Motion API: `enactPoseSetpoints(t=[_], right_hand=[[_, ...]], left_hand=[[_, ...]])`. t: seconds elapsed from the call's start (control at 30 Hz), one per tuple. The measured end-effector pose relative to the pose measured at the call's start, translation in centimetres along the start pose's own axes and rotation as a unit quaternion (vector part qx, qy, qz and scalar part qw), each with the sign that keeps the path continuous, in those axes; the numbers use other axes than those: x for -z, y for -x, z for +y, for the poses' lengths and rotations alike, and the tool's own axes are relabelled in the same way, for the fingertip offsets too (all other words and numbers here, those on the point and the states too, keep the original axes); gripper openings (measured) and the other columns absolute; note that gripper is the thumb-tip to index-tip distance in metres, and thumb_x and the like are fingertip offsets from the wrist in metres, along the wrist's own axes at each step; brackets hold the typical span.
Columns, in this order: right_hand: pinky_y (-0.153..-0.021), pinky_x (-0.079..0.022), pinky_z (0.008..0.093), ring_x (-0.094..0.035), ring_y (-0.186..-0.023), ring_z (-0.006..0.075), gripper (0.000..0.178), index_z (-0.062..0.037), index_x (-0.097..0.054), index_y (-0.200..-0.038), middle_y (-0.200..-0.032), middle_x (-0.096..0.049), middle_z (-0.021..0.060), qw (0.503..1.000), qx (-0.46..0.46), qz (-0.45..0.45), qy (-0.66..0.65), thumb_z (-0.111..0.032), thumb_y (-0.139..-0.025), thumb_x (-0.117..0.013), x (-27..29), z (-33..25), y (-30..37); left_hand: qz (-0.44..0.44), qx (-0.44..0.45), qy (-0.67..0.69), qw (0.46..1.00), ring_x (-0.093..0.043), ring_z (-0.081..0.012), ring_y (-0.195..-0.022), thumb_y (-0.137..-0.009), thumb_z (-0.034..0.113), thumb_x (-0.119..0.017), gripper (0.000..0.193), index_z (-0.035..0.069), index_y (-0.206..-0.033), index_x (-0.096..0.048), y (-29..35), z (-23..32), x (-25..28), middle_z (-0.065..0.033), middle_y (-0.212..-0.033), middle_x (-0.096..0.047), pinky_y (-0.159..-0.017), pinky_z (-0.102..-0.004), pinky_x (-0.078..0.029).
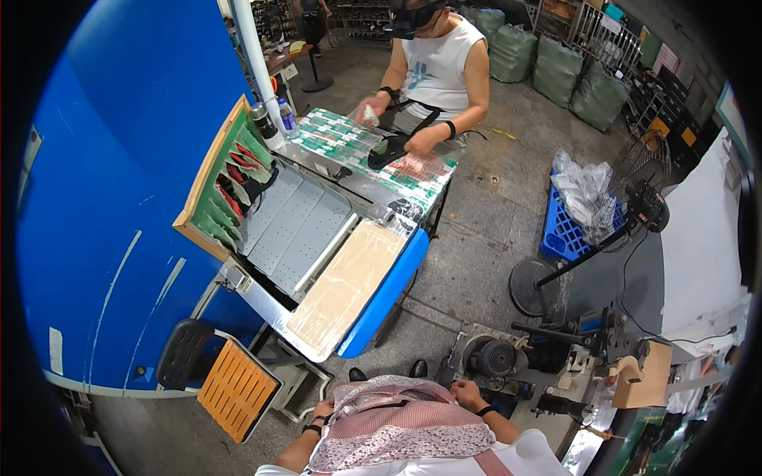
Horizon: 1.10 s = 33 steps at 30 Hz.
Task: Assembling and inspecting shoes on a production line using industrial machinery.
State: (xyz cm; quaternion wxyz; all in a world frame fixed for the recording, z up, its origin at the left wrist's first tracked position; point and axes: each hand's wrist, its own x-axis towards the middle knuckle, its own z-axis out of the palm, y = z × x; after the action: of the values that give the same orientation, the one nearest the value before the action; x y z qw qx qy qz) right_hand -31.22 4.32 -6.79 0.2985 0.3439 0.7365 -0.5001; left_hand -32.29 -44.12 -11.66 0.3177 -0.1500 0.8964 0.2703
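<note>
A pink patterned apron [397,424] covers my front. At its left edge is my left hand [324,408], partly covered by the cloth, its fingers curled in against it. My right hand [468,394] is closed at the apron's right edge, fingers bent toward the cloth. Ahead of me, a conveyor bench carries a tan board [349,285] with a blue padded edge [386,295]. Across the bench, another person holds a black shoe [386,151] in one hand and something white [370,116] in the other, over a table covered in green and white tape [329,131].
A slatted wooden seat [238,390] stands at my left, below a blue wall [103,198]. To my right are a motor-driven machine [496,358], a standing fan [647,205] and a blue crate [559,230] with plastic bags. A box-like opening with green flaps [218,210] spans the grey conveyor [298,226].
</note>
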Motion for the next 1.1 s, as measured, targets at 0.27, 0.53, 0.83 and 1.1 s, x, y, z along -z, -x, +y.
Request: enactPoseSetpoints(t=[0.27, 0.53, 0.83, 1.1], right_hand=[[-0.066, -0.051, 0.0298, -0.065, -0.072, 0.0144, 0.019, 0.0038, -0.069, -0.101, -0.086, -0.070, 0.0084, 1.000, 0.000, 0.004, 0.006, -0.010, -0.089, -0.064, 0.0, -1.0, 0.2], [-0.066, -0.051, 0.0304, -0.066, -0.070, 0.0151, 0.022, 0.0034, -0.071, -0.101, -0.085, -0.071, 0.0092, 1.000, 0.002, 0.011, 0.025, -0.013, -0.086, -0.066, -0.1, -2.4, 0.9], [-0.066, -0.052, 0.0308, -0.066, -0.070, 0.0155, 0.024, 0.0028, -0.072, -0.101, -0.086, -0.072, 0.0107, 1.000, 0.012, 0.015, 0.006, -0.014, -0.085, -0.068, -0.4, -2.9, 0.8], [-0.067, -0.053, 0.0303, -0.068, -0.070, 0.0160, 0.025, 0.0018, -0.073, -0.098, -0.083, -0.073, 0.0101, 0.997, 0.055, 0.026, 0.055, -0.016, -0.081, -0.068, -0.2, -3.0, 1.4]], left_hand=[[0.002, -0.002, -0.056, 0.998, -0.066, -0.0362, -0.091, -0.082, 0.032, -0.063, 0.030, 0.013, -0.103, -0.072, -1.1, -1.2, -1.1, -0.0144, -0.100, -0.071, -0.079, -0.0463, -0.053], [-0.011, 0.018, -0.033, 0.999, -0.067, -0.0360, -0.098, -0.078, 0.048, -0.065, 0.043, 0.014, -0.104, -0.073, -1.0, -1.5, -1.1, -0.0157, -0.103, -0.071, -0.083, -0.0464, -0.053], [0.011, -0.017, -0.048, 0.999, -0.063, -0.0325, -0.079, -0.084, 0.015, -0.063, 0.018, 0.007, -0.097, -0.070, -0.6, -1.2, -0.9, -0.0139, -0.095, -0.070, -0.071, -0.0464, -0.051], [-0.024, 0.030, -0.018, 0.999, -0.065, -0.0376, -0.102, -0.080, 0.041, -0.062, 0.043, 0.013, -0.111, -0.069, 0.5, 0.6, 0.2, -0.0170, -0.108, -0.069, -0.086, -0.0462, -0.052]])
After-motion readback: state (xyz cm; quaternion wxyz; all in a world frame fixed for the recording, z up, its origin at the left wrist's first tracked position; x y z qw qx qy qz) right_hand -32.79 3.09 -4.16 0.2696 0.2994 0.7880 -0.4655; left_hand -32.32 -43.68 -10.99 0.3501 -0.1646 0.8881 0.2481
